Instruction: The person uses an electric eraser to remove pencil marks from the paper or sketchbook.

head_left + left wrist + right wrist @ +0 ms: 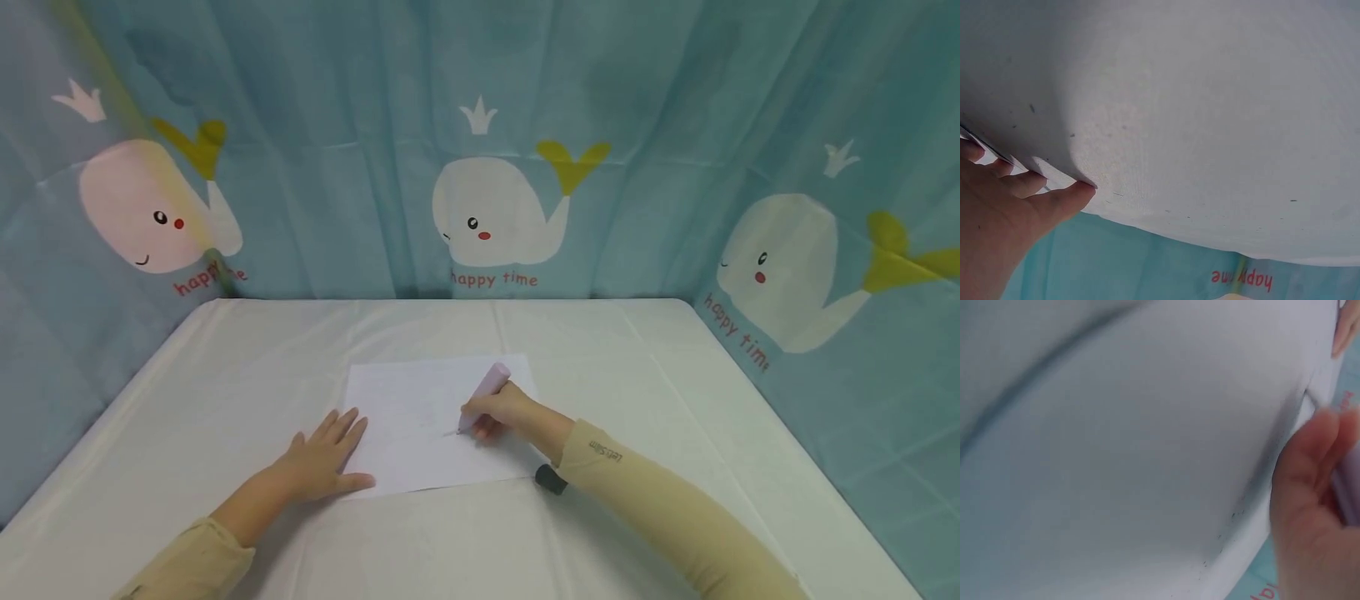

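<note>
In the head view, a white sheet of paper lies flat on the table. My right hand pinches a thick lilac marker, tilted with its tip down at the paper. A short faint line shows beside the tip. From the right wrist view, my thumb and fingers close round the lilac barrel. My left hand rests with spread fingers on the paper's left edge. The left wrist view shows those fingertips against the white surface.
A small dark cylindrical object lies at the paper's lower right corner, close by the right sleeve. White cloth covers the table. Around its back and sides hangs a blue curtain printed with whales.
</note>
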